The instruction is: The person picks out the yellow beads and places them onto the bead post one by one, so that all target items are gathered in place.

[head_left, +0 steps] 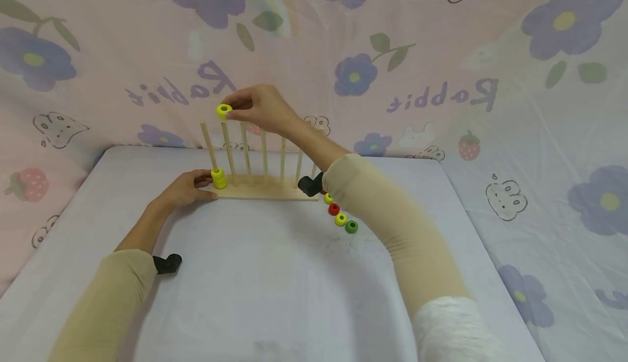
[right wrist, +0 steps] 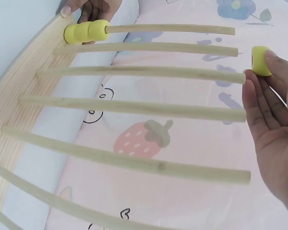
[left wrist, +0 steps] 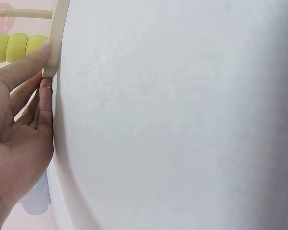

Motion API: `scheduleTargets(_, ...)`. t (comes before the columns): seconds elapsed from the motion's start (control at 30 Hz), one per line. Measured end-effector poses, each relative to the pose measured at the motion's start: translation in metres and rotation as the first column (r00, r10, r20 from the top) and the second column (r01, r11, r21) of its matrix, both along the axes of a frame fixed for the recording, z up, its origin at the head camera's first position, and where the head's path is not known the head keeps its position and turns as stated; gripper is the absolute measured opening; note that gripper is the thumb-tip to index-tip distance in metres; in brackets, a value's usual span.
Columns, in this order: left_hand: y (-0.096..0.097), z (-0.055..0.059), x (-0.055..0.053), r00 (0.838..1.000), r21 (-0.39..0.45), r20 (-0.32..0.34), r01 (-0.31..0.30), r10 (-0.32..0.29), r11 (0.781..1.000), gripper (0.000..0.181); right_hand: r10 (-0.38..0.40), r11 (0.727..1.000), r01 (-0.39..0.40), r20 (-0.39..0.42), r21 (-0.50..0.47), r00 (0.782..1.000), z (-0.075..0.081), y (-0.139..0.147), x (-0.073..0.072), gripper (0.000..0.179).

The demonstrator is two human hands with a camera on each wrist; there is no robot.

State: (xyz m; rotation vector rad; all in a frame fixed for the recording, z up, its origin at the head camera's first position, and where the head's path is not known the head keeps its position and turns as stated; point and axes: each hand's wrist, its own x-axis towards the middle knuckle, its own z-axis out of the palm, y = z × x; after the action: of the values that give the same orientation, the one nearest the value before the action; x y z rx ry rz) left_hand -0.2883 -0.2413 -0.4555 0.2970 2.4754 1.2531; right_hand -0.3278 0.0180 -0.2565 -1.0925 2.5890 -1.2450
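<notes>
A wooden peg rack (head_left: 275,192) with several upright pegs stands on the table. Three yellow beads (right wrist: 86,31) are stacked at the bottom of its leftmost peg (right wrist: 170,29). My left hand (head_left: 183,190) grips the left end of the rack's base, its fingertips right beside these beads. Up above the pegs, my right hand (head_left: 265,108) pinches another yellow bead (head_left: 224,112) between thumb and fingers. In the head view this bead overlaps the air just over the second peg (head_left: 228,152); the right wrist view shows it apart from the peg tips.
Right of the rack lie loose beads: a green bead (head_left: 351,227), yellow bead (head_left: 340,219) and red bead (head_left: 334,209), with others partly hidden behind the right forearm. A patterned cloth (head_left: 304,40) hangs behind the white table (head_left: 245,275).
</notes>
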Motion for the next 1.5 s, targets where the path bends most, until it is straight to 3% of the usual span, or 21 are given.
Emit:
scheduleTargets(0.87,0.001,0.001,0.001,1.000,-0.002,-0.003,0.007,-0.008,1.000,0.081,0.045,0.994,-0.046,0.017,0.101,0.999,-0.007,-0.041,-0.005,0.031)
scheduleTargets(1.3,0.001,0.001,0.000,1.000,0.006,0.001,0.008,-0.008,1.000,0.081,0.000,0.978,-0.001,0.007,0.209,1.000,-0.010,-0.044,-0.006,0.034)
scheduleTargets(1.5,0.001,0.000,0.000,1.000,-0.004,-0.005,0.005,-0.005,1.000,0.083,-0.004,0.976,0.005,-0.007,0.216,1.000,-0.012,-0.044,-0.004,0.035)
